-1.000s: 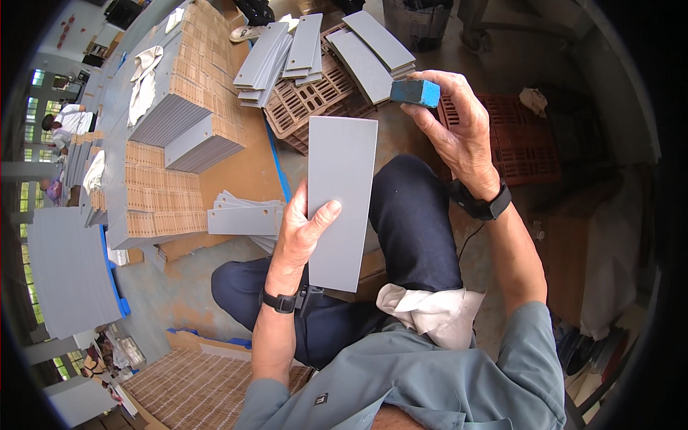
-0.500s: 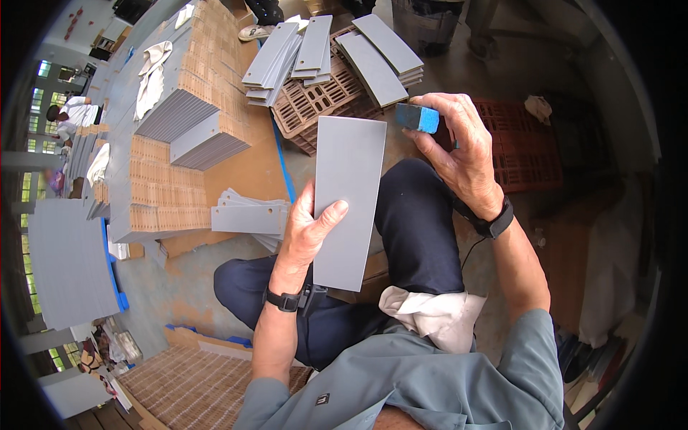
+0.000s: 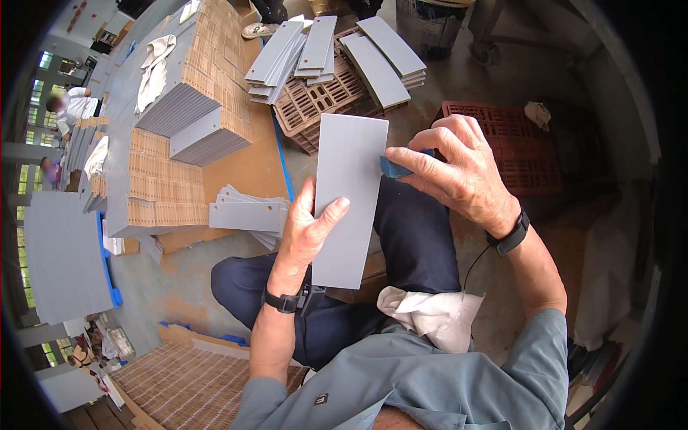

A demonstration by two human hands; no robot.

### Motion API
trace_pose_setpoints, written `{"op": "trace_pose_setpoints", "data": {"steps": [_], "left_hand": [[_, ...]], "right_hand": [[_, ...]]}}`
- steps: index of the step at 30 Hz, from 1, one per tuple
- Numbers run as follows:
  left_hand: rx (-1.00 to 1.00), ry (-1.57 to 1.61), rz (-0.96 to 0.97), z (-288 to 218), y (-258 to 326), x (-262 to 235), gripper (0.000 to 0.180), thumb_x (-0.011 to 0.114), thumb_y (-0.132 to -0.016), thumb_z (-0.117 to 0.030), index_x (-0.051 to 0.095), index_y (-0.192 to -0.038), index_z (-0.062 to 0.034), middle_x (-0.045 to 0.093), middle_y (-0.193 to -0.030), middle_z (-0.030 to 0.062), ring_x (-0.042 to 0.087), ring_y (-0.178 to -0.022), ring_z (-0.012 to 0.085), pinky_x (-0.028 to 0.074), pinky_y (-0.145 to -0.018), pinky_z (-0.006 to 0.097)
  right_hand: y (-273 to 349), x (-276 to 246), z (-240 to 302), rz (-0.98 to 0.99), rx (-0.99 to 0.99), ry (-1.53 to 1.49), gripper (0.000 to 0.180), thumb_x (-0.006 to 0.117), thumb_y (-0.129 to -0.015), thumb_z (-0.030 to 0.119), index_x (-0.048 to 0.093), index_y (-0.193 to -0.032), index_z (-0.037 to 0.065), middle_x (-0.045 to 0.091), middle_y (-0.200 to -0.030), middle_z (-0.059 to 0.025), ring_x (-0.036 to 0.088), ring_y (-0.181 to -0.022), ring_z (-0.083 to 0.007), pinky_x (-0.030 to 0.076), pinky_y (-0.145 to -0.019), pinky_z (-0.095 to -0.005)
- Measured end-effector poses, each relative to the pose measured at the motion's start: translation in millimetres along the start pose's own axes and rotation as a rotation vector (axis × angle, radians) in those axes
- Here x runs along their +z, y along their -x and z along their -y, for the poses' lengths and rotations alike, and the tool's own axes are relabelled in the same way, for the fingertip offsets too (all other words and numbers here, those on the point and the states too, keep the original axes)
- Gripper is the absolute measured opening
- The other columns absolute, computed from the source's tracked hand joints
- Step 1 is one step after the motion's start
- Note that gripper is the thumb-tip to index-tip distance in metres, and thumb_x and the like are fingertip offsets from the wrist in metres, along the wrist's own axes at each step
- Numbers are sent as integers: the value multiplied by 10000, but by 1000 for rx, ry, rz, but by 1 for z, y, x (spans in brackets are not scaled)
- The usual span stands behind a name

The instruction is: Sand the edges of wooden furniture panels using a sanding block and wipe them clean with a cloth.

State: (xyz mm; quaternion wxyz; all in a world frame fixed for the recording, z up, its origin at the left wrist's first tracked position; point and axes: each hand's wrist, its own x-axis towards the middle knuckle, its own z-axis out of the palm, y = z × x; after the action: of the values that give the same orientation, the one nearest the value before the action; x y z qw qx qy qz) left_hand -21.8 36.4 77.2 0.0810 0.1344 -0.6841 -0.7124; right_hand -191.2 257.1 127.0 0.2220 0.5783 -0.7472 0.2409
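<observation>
My left hand (image 3: 304, 231) grips a flat grey rectangular panel (image 3: 351, 165) by its left edge, thumb lying across its face. The panel stands lengthwise in front of me above my legs. In my right hand (image 3: 466, 170) is a small blue block (image 3: 393, 168), probably a sanding block, pinched between thumb and fingers. It sits at the panel's upper right edge; whether it touches, I cannot tell. My right fingers hide most of the block. A white cloth (image 3: 430, 315) lies on my lap.
Tall stacks of grey panels with drilled brown edges (image 3: 226, 64) fill the left. Loose panels (image 3: 247, 217) lie beside them. More panels (image 3: 376, 68) rest on a brown plastic crate (image 3: 304, 107). A red crate (image 3: 512, 154) stands at right. A person (image 3: 75, 107) is far left.
My right hand has turned over and brought the blue block left and down to the panel's right edge. The panel and my left hand have barely moved.
</observation>
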Motion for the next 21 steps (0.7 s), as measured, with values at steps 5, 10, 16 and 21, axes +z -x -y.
{"op": "trace_pose_setpoints", "data": {"steps": [5,10,16,21], "left_hand": [[-14,1,23,4,2,-1,461,743,-969,-294,596,-1304,-12,691,-1147,66,629,-1020,127,525,-904,314],[-11,-29,36,4,2,-1,462,750,-965,-309,600,-1286,-12,702,-1115,63,635,-1007,126,523,-902,312],[-37,-99,61,5,2,-1,450,748,-967,-291,593,-1278,-5,695,-1085,56,621,-989,117,519,-890,302],[6,-112,94,1,3,1,449,746,-969,-278,588,-1284,0,692,-1087,49,612,-980,104,518,-887,298]], "right_hand": [[-12,12,-36,-78,164,194,502,835,-789,197,716,-1273,259,634,-1053,22,578,-1013,-212,483,-880,-386],[-27,13,-55,-82,132,32,461,816,-808,164,728,-1255,236,650,-1100,-2,574,-1073,-230,493,-961,-411],[-69,11,-29,59,-246,-112,418,769,-856,145,730,-1259,249,630,-1150,-5,564,-1120,-224,474,-964,-384],[-89,23,-37,89,-328,-140,405,766,-854,185,737,-1254,245,628,-1153,8,564,-1124,-230,472,-972,-382]]}}
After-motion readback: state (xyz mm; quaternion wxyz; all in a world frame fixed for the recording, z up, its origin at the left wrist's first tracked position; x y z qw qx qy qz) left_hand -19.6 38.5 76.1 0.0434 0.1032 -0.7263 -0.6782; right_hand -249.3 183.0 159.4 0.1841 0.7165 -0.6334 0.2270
